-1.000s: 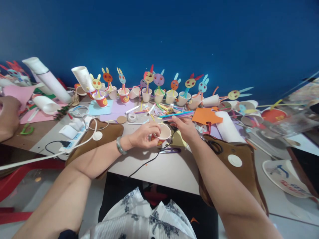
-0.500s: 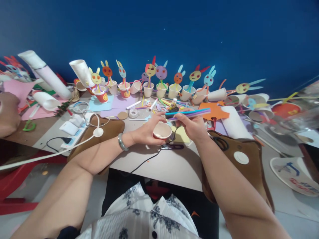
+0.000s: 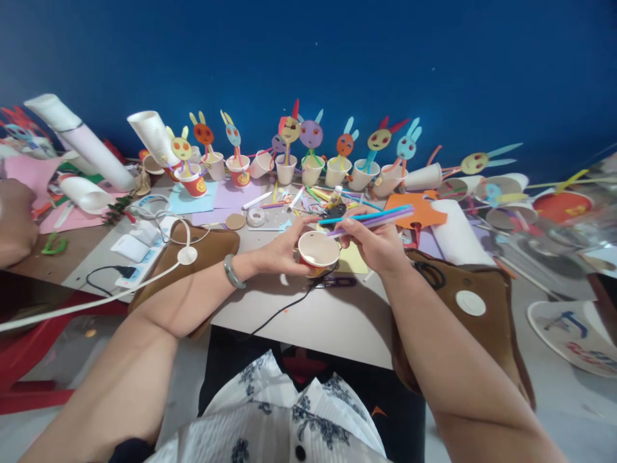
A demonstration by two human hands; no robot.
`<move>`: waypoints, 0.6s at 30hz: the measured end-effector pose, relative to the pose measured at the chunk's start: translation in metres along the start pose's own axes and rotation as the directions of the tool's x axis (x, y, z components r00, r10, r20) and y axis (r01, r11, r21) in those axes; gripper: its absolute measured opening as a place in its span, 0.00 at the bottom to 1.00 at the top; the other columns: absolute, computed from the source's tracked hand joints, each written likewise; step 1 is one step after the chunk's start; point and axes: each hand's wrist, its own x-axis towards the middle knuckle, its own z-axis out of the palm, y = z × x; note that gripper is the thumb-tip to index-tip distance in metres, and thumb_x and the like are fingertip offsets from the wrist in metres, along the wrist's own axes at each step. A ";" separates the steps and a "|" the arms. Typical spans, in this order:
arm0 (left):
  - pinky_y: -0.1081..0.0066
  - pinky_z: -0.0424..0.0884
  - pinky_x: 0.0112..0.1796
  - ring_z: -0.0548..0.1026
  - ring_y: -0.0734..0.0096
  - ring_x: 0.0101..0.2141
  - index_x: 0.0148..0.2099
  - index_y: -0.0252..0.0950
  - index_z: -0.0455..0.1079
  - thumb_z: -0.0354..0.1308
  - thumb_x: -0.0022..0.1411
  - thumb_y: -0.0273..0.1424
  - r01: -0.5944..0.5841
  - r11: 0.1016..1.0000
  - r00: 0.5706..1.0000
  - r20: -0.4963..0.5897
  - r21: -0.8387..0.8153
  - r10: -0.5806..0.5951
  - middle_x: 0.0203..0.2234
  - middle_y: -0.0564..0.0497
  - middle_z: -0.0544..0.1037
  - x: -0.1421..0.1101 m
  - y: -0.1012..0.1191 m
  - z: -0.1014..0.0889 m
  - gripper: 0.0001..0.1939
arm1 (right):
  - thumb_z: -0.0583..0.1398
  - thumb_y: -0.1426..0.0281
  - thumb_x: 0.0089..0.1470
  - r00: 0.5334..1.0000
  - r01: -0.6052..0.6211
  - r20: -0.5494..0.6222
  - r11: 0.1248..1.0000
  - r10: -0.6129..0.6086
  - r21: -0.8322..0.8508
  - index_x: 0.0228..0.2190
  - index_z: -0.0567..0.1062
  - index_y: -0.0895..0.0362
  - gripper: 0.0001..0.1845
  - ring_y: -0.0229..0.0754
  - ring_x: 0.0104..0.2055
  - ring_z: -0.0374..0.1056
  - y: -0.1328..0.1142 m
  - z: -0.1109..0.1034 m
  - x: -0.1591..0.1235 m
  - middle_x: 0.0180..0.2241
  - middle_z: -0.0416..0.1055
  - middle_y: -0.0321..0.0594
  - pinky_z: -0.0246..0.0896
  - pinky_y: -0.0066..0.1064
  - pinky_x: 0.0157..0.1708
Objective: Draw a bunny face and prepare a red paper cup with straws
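Note:
My left hand [image 3: 282,252] is closed round a small paper cup [image 3: 317,250] with a red band, held just above the table with its mouth facing me. My right hand [image 3: 376,245] pinches a few drinking straws [image 3: 371,218], blue and purple, which lie level and point right. Their left ends sit just over the cup's rim. A purple-handled pair of scissors [image 3: 336,281] lies on the table under the cup.
A row of paper cups with rabbit figures on straws [image 3: 308,151] lines the back of the table. Loose straws, tape [image 3: 255,217], coloured paper [image 3: 418,209], cup stacks [image 3: 157,137], brown pouches [image 3: 470,308] and cables [image 3: 144,280] surround my hands. Another person's hand [image 3: 14,222] rests at far left.
My right hand picked the straws up from the table and brought them over the cup. My left hand tilted the cup and raised it slightly.

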 end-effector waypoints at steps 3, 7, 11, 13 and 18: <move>0.58 0.73 0.53 0.74 0.54 0.54 0.67 0.40 0.51 0.71 0.51 0.36 -0.001 0.997 0.989 -0.150 0.075 0.013 0.58 0.39 0.68 0.001 -0.003 0.001 0.47 | 0.69 0.52 0.50 1.000 0.024 0.010 0.996 -0.023 -0.087 0.29 0.73 0.53 0.19 0.35 0.19 0.63 0.003 -0.001 0.000 0.22 0.71 0.31 0.60 0.31 0.22; 0.55 0.69 0.59 0.71 0.50 0.59 0.64 0.36 0.59 0.72 0.51 0.39 0.000 0.970 0.963 -0.262 0.242 0.065 0.59 0.38 0.70 0.001 -0.009 0.002 0.42 | 0.65 0.56 0.56 0.985 0.160 -0.004 0.919 -0.173 -0.361 0.28 0.73 0.52 0.14 0.40 0.28 0.68 0.004 0.001 -0.001 0.26 0.71 0.35 0.67 0.36 0.31; 0.53 0.69 0.59 0.72 0.49 0.59 0.64 0.35 0.59 0.71 0.53 0.43 -0.034 0.949 0.965 -0.236 0.314 0.113 0.58 0.37 0.72 -0.001 -0.010 0.007 0.41 | 0.64 0.57 0.56 0.950 0.299 0.085 0.804 -0.299 -0.513 0.26 0.72 0.52 0.13 0.49 0.41 0.72 0.003 0.007 -0.001 0.34 0.74 0.42 0.71 0.44 0.44; 0.53 0.69 0.59 0.73 0.49 0.59 0.64 0.35 0.60 0.70 0.54 0.45 -0.063 0.940 0.963 -0.226 0.335 0.145 0.58 0.36 0.72 -0.002 -0.008 0.009 0.41 | 0.63 0.57 0.57 0.947 0.315 0.120 0.790 -0.298 -0.527 0.27 0.73 0.52 0.14 0.50 0.43 0.72 0.003 0.008 -0.001 0.36 0.74 0.43 0.70 0.47 0.48; 0.53 0.69 0.60 0.72 0.49 0.60 0.64 0.36 0.60 0.71 0.53 0.48 -0.056 0.932 0.959 -0.241 0.358 0.150 0.59 0.37 0.72 -0.003 0.000 0.012 0.43 | 0.63 0.52 0.57 0.950 0.309 0.127 0.800 -0.286 -0.514 0.28 0.77 0.51 0.16 0.51 0.47 0.72 0.007 0.008 -0.001 0.39 0.74 0.44 0.69 0.49 0.53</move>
